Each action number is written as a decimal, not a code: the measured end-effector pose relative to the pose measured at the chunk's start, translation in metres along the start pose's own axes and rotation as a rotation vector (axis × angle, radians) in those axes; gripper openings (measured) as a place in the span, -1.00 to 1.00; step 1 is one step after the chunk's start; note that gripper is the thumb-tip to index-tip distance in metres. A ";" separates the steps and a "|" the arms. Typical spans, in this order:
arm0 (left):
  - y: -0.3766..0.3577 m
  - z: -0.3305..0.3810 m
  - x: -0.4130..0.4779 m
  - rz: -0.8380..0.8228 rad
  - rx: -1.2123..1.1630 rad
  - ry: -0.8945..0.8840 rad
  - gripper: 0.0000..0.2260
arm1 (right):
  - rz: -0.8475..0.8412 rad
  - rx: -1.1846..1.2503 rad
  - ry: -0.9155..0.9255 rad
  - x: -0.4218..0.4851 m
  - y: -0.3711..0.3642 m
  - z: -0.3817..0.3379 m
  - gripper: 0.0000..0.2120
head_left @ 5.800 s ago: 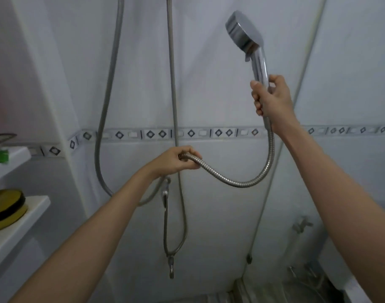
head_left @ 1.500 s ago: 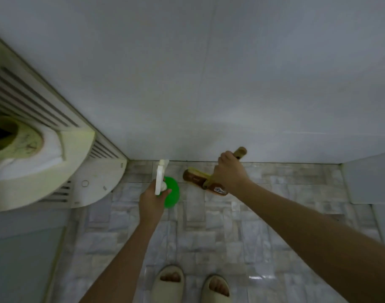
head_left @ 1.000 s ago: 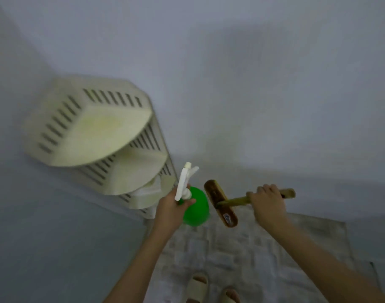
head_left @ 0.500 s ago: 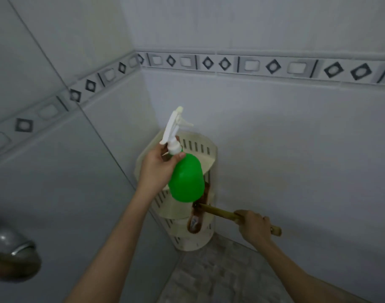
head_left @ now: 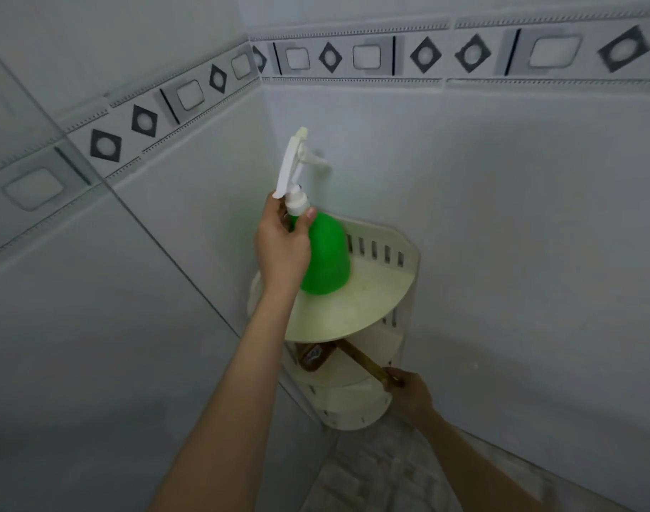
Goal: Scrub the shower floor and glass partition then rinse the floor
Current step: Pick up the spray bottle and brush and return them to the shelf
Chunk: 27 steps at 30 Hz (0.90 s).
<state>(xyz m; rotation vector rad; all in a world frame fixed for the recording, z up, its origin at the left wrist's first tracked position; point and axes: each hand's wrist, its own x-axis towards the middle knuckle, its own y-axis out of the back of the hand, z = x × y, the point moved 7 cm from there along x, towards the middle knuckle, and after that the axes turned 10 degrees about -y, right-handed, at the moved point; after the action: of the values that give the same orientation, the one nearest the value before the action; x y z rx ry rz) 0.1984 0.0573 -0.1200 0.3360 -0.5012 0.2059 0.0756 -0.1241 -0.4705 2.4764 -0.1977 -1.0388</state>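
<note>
My left grip (head_left: 283, 249) clasps the bottle (head_left: 325, 256) neck over the shelf (head_left: 371, 297); my right grip (head_left: 408, 395) holds the brush (head_left: 314, 358) under its top tier.

Tiled walls (head_left: 519, 223) are meeting at a corner, a diamond border (head_left: 364, 57) crossing them. A cream shelf (head_left: 353, 312) is sitting above marbled floor (head_left: 371, 478).

A green spray bottle (head_left: 325, 256) with a white trigger head is tilting slightly at the top tier of a cream corner shelf (head_left: 353, 308). A brown wooden-handled brush (head_left: 312, 358) is lying on the tier below.
</note>
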 end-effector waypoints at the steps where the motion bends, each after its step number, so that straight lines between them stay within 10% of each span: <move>1: -0.003 -0.005 0.001 -0.005 0.002 -0.001 -0.70 | -0.016 -0.005 -0.004 0.008 -0.005 0.002 -0.69; 27: -0.023 -0.045 -0.003 -0.215 0.086 -0.036 -0.56 | 0.089 -0.304 -0.039 0.063 -0.022 0.016 -0.73</move>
<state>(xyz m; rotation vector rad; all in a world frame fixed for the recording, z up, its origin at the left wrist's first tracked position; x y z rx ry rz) 0.2217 0.0522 -0.1648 0.4752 -0.4892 0.0130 0.1080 -0.1294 -0.5312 2.1574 -0.1485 -0.9995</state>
